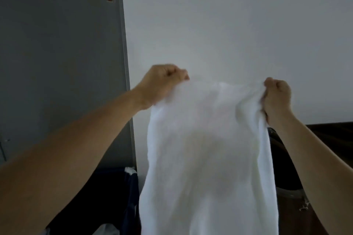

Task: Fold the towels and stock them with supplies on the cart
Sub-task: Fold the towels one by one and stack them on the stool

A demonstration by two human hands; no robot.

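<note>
Both fists clamp the white towel: left hand and right hand pinch its top corners, hanging it unfolded before the white wall. Folding barely begun, I'd say; cart unseen.

White towel between two hands

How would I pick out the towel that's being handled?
Start at the white wall. In front of it the left hand and right hand grip the towel by its top edge. It is the one large white cloth hanging in mid-air.
</note>
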